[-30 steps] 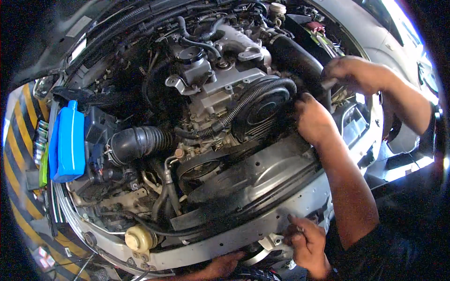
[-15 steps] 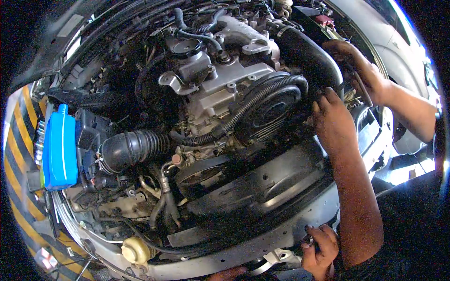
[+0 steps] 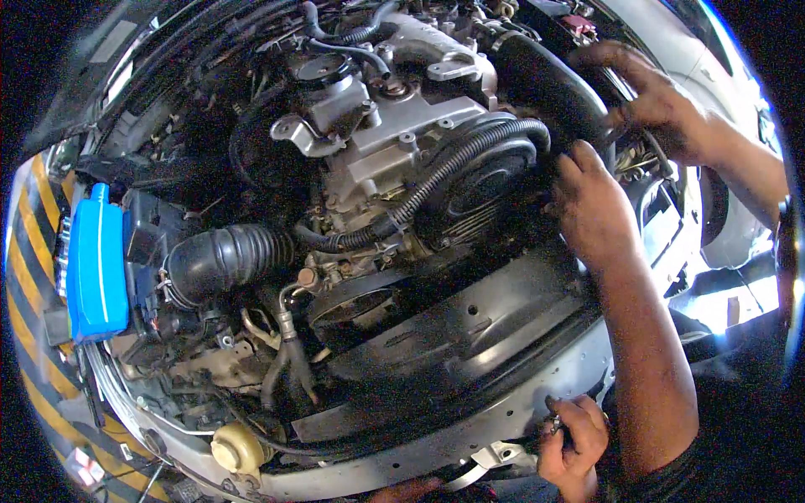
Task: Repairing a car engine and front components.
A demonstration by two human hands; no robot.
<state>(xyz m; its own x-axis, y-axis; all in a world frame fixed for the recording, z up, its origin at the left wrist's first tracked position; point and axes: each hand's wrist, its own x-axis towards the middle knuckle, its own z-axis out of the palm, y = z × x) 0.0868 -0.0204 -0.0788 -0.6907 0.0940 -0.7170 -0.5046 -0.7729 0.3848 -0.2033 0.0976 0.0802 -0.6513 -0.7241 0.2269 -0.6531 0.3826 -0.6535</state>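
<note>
Co-worker's far hand [image 3: 654, 101]: on the go now, blurred, fingers spread wider beside the black pipe [image 3: 558, 75] than 0.5 s ago; whether they grip anything, I cannot tell.
Co-worker's near hand [image 3: 591, 205]: fingers curled in at the dark gap between that pipe and the ribbed cover [image 3: 482, 189]; the tips are lost in shadow, so no telling what they hold.
Own right hand [image 3: 574, 440]: down low, thumb and fingers folded together, apparently in a pinch.
Small shiny piece [image 3: 554, 425]: that's what the pinch seems to have, right over the silver front bar [image 3: 419, 457], near the pale bracket [image 3: 503, 453]; too small to identify.
Own left hand [image 3: 408, 489]: just a blurred sliver at the lower edge, finger state impossible to tell.
Pinch: best kept firm, I'd say, with the piece well back from the nail tips and over solid bar; a slip could drop it somewhere awkward.
Elbow room: tight, with the co-worker's forearm [image 3: 650, 352] close by; small, slow wrist moves look wisest.
</note>
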